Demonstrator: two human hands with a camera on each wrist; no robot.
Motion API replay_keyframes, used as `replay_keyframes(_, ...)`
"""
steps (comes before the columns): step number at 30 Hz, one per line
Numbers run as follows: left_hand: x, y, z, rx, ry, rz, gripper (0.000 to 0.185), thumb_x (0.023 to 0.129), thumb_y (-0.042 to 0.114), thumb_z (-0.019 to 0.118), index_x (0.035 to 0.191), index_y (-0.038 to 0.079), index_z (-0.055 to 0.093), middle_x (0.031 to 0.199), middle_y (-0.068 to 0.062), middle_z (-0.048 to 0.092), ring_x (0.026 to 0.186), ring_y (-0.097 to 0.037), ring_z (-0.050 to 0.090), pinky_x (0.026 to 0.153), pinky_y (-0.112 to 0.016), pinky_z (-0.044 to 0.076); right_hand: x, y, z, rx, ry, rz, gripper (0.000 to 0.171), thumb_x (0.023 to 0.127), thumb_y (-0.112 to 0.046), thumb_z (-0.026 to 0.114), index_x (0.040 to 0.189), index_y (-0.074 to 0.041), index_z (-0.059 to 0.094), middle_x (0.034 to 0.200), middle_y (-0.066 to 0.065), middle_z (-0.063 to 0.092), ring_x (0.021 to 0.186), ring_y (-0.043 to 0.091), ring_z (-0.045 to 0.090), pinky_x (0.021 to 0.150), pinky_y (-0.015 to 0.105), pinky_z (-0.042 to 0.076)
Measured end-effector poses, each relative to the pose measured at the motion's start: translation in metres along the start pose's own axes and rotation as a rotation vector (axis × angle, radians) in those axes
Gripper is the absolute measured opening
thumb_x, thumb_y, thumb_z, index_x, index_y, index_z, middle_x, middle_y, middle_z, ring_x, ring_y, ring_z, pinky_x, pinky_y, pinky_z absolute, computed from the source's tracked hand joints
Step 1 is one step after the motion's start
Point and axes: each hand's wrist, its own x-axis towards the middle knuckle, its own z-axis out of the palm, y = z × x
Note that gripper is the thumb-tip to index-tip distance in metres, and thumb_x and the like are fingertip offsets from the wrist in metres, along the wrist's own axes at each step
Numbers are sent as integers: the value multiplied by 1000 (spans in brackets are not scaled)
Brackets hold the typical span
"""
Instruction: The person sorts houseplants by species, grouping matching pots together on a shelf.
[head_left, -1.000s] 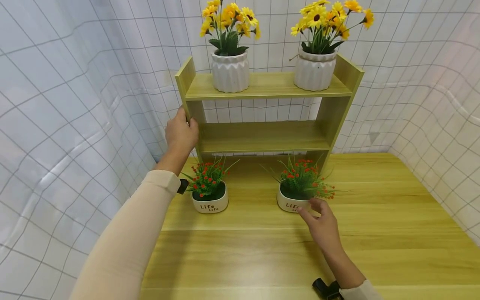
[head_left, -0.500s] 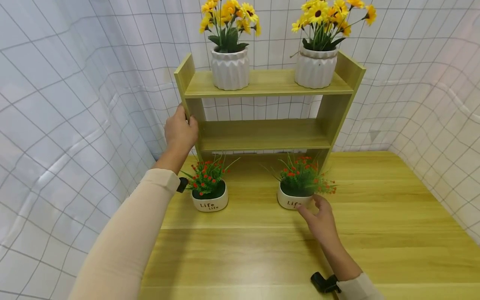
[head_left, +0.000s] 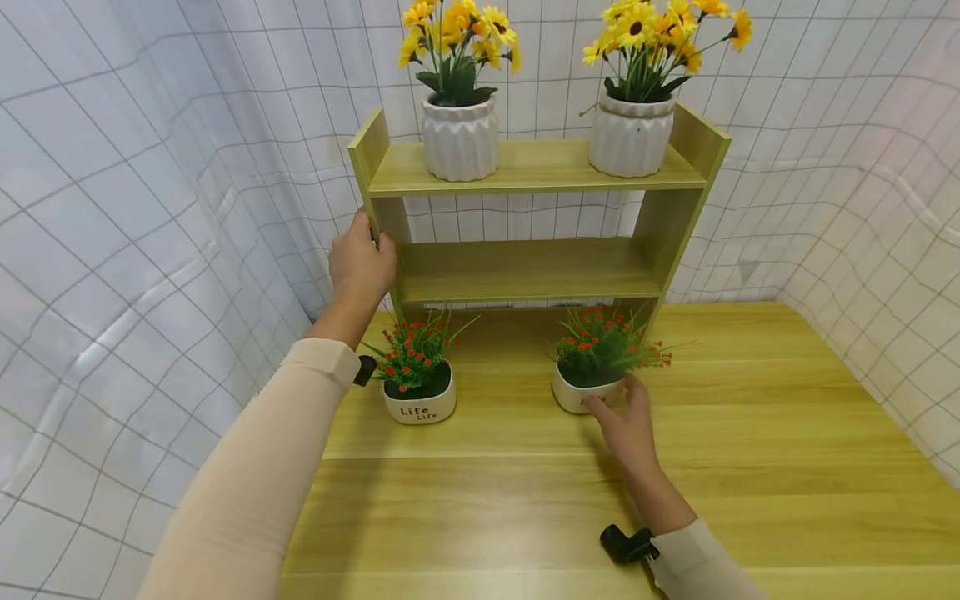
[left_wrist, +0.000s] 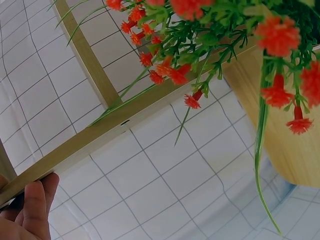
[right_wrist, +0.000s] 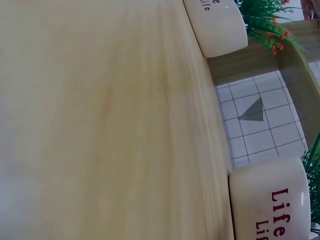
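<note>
My left hand (head_left: 362, 260) grips the left side panel of a wooden shelf (head_left: 525, 271); in the left wrist view its fingers (left_wrist: 36, 202) curl against the panel edge. My right hand (head_left: 628, 421) holds the right end of a white oval flower pot (head_left: 567, 397), thumb across the front lettering and fingers at the side. Red flowers and grass (head_left: 600, 346) fill this pot. A matching pot (head_left: 420, 411) with "Life" lettering stands on the table before the shelf's left end. In the right wrist view the nearer pot (right_wrist: 265, 192) shows at lower right; my right hand is out of that view.
Two white ribbed pots, one on the left (head_left: 461, 142) and one on the right (head_left: 632, 142), stand on the top shelf with yellow flowers. The wooden table (head_left: 480, 517) extends forward and right. Grid-patterned white curtain (head_left: 810, 150) surrounds the table at the back and sides.
My right hand has moved slightly left and back, its thumb now over the pot's lettering. The right pot has shifted a little toward the shelf. The left hand stays on the panel.
</note>
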Motion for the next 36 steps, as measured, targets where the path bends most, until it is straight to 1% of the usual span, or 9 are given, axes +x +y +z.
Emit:
replay_keyframes(4,0,-1,1,1,5,2,28,101,17,46,123,4,55,118,-21,67,110,-43,62,89,-54,48,9,4,5,18,6,-15,90,91,-20,71,154,9,13,157,28,16,147,40,14,117,52,18)
replay_keyframes(8,1,-1,1,-2,2,-1,28,101,18,47,124,4,55,119,-21,67,111,-43,61,90,-54,48,18,8,7,41,4,15,95,91,-22,72,156,4,8,160,25,14,148,34,12,118,49,16)
replay_keyframes(10,1,0,1,-2,-4,-4,28,101,18,46,124,5,54,120,-20,66,112,-43,61,90,-54,48,23,11,9,47,3,21,96,91,-22,73,156,3,7,160,25,12,149,33,11,118,47,15)
replay_keyframes(16,1,0,1,4,2,-2,28,101,18,46,125,5,55,120,-20,67,111,-42,62,90,-54,49,29,10,13,112,-39,-23,103,88,-10,75,155,5,-1,161,25,4,148,33,9,118,46,16)
replay_keyframes(19,0,-1,1,3,2,1,29,101,18,46,126,5,54,120,-20,67,111,-42,62,90,-53,49,30,6,15,155,-61,-41,105,85,-4,76,156,3,-1,160,25,7,147,33,15,117,45,18)
replay_keyframes(23,0,-1,1,4,6,5,31,101,18,46,127,4,54,121,-21,66,112,-42,61,91,-53,49,24,-9,15,197,-85,-61,103,82,4,75,155,4,1,156,27,14,143,37,22,115,47,21)
replay_keyframes(26,0,-1,1,8,13,8,31,101,18,46,127,4,54,121,-21,66,113,-42,61,92,-53,48,20,-18,16,198,-86,-72,102,82,7,74,153,6,2,154,29,16,141,38,25,114,47,24)
replay_keyframes(31,0,-1,2,8,13,8,30,101,19,46,126,4,54,121,-21,66,113,-42,61,91,-53,48,20,-19,18,209,-76,-95,98,82,9,73,152,7,5,152,30,20,138,38,30,111,46,28)
replay_keyframes(36,0,-1,2,6,11,5,30,101,19,46,126,4,54,121,-21,66,112,-42,62,91,-53,49,24,-17,19,235,-80,-126,99,80,11,74,152,7,6,152,29,20,138,38,29,112,46,28)
